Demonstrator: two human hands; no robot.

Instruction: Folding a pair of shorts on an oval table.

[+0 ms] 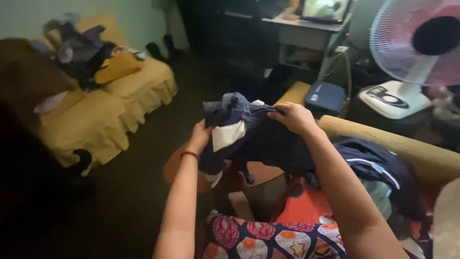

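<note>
Dark navy garment [261, 139] bunched up and held in the air between both hands, in front of the chest, with a white inner patch or lining showing near the left side and loose ends hanging down over a small round brown stool [261, 173]. Beyond, to the left, a yellow-covered sofa [103, 110] with a frilled skirt, heaped with a jumble of grey and dark clothes [79, 50] and a yellow cushion [117, 66]. To the right, a padded yellow armrest [407, 146] running across, with another dark blue garment with a pale stripe [373, 165] draped over it and an orange cloth [302, 206] just below. At upper right, a standing fan with a pink-tinted grille [417, 43] on a white base, well apart from the hands. At the back, a grey table [306, 24] carrying a lit screen [326, 9], with a small dark blue box-shaped device [326, 96] on the floor near it. At the bottom edge, a patterned cloth with round red and orange motifs [268, 240] across the lap. Right hand [294, 117] on top of the navy bundle, grip closed over a fold of the fabric, knuckles up. Left hand [200, 136] at the bundle's left edge, grip pinched tight on the cloth beside the white patch. Thin red bracelet [189, 154] around the left wrist.
</note>
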